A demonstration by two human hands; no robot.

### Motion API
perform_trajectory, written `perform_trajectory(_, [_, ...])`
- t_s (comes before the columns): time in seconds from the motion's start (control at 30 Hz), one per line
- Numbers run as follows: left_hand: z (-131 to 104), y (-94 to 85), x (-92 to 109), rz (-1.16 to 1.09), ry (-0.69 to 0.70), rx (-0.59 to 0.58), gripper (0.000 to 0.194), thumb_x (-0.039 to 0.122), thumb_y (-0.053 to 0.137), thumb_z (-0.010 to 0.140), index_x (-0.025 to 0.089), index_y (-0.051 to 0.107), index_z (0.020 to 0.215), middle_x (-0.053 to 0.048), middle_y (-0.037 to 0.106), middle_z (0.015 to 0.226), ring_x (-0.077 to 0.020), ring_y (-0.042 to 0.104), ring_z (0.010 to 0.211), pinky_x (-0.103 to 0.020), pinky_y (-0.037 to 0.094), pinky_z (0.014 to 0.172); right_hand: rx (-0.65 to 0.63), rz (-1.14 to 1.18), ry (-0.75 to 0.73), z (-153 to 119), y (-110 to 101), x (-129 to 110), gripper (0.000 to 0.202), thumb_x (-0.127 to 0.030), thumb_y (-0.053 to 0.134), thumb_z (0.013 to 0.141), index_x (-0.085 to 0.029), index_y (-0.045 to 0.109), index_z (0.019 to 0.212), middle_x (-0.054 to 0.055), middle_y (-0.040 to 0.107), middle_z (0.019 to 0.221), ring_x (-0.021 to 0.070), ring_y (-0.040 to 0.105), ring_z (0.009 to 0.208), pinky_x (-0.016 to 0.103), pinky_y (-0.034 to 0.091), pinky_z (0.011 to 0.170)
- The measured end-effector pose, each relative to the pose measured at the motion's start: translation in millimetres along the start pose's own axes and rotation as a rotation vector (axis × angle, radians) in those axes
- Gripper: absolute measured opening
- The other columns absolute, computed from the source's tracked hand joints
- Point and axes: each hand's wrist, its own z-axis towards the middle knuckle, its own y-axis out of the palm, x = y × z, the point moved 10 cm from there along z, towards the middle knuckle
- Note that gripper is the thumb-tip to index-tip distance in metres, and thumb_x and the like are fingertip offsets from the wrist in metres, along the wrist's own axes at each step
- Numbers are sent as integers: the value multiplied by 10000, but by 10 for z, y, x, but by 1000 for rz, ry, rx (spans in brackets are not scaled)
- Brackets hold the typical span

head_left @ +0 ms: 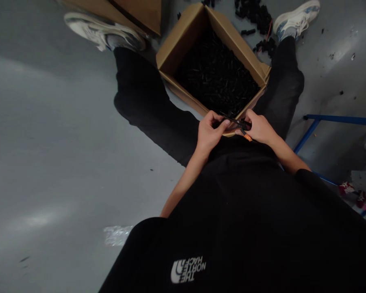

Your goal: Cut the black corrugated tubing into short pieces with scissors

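1. The left hand (209,132) pinches a small black piece (223,118) between thumb and finger; its exact shape is too small to tell.
2. The right hand (261,127) is closed around a dark hand tool (247,137) with an orange part.
3. Piece and tool meet between the hands, above the near corner of an open cardboard box (177,44).
4. Many black pieces (215,73) lie inside the box.
5. On the floor, far right, is a loose black pile (255,15), near the right shoe (297,18).

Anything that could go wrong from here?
The left hand is close to the black-and-orange tool in the right hand, so it might get nicked or pinched. Loose black parts lie on the floor near the right shoe and could be kicked or stepped on.
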Motion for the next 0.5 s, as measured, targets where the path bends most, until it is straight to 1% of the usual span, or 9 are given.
perform_trajectory(0.07, [-4, -53, 81, 74, 75, 44, 460, 574, 933, 856, 246, 611, 843, 15, 685, 811, -163, 600, 749, -325, 484, 753, -11, 6, 12, -6, 0, 25, 539, -558, 925, 820, -273, 494, 973, 3, 661, 841, 227, 631, 772, 382, 420, 738])
perform_trajectory(0.13, [-18, -42, 117, 106, 97, 52, 455, 591, 915, 868, 249, 616, 841, 13, 681, 808, -166, 586, 742, -332, 477, 751, -25, 15, 15, -8, 11, 32, 533, -558, 915, 823, -273, 488, 968, 6, 658, 844, 227, 624, 781, 384, 414, 744])
perform_trajectory(0.3, [-27, 92, 82, 82, 56, 6, 534, 696, 891, 857, 257, 587, 837, 8, 654, 800, -180, 574, 756, -334, 457, 738, -41, 39, -27, 19, 51, -40, 555, -597, 899, 826, -273, 515, 1062, 22, 691, 947, 229, 637, 807, 376, 421, 744])
perform_trajectory(0.4, [0, 94, 48, 48, 40, -17, 573, 713, 909, 815, 255, 565, 827, 12, 642, 803, -175, 570, 763, -329, 455, 749, -10, 11, -16, 31, 12, -15, 530, -584, 912, 827, -267, 545, 1040, 9, 670, 865, 220, 623, 764, 374, 420, 733])
perform_trajectory(0.5, [11, 75, 23, 63, 32, -38, 554, 670, 926, 805, 252, 563, 819, 11, 641, 811, -177, 573, 783, -331, 465, 778, -18, -17, -5, 28, -5, 32, 495, -536, 932, 825, -259, 567, 1014, 14, 679, 843, 227, 642, 764, 376, 437, 739])
